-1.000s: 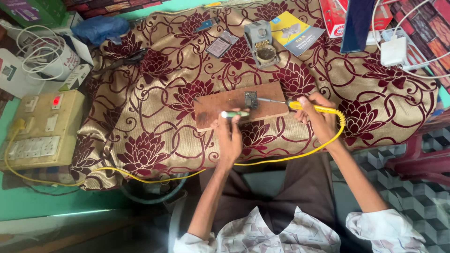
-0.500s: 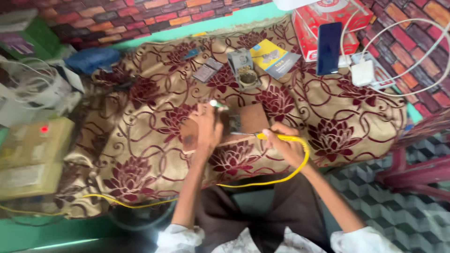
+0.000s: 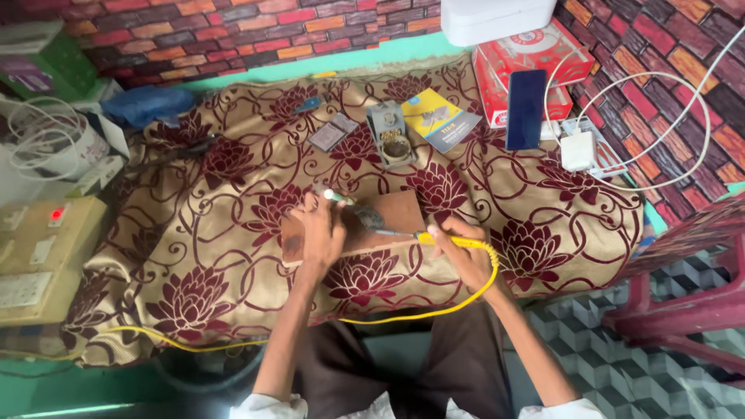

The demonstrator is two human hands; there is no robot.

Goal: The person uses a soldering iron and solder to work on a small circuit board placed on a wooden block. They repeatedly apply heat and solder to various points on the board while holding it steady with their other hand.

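Observation:
A brown wooden board [image 3: 392, 215] lies on the gold and maroon flowered cloth [image 3: 233, 233] covering the table. A small dark part [image 3: 368, 216] sits on the board. My left hand [image 3: 322, 233] rests on the board's left half and pinches a thin green and white tool [image 3: 335, 197]. My right hand [image 3: 458, 250] grips a soldering iron [image 3: 407, 233] with a yellow handle, its metal tip lying on the board next to the dark part. The iron's yellow cable [image 3: 466, 299] loops down over the table's front edge.
A grey tip-cleaner stand [image 3: 389, 140], a small dark card [image 3: 334, 132] and a blue-yellow booklet [image 3: 441, 120] lie further back. A phone [image 3: 526, 109], white charger [image 3: 578, 150] and red box [image 3: 535, 58] sit at right. A beige soldering station [image 3: 35, 256] is at left, a red stool [image 3: 683, 302] at right.
The view has shifted, so the table sits further right and lower. My left hand stays on the board with the thin tool; my right hand still holds the iron by the part.

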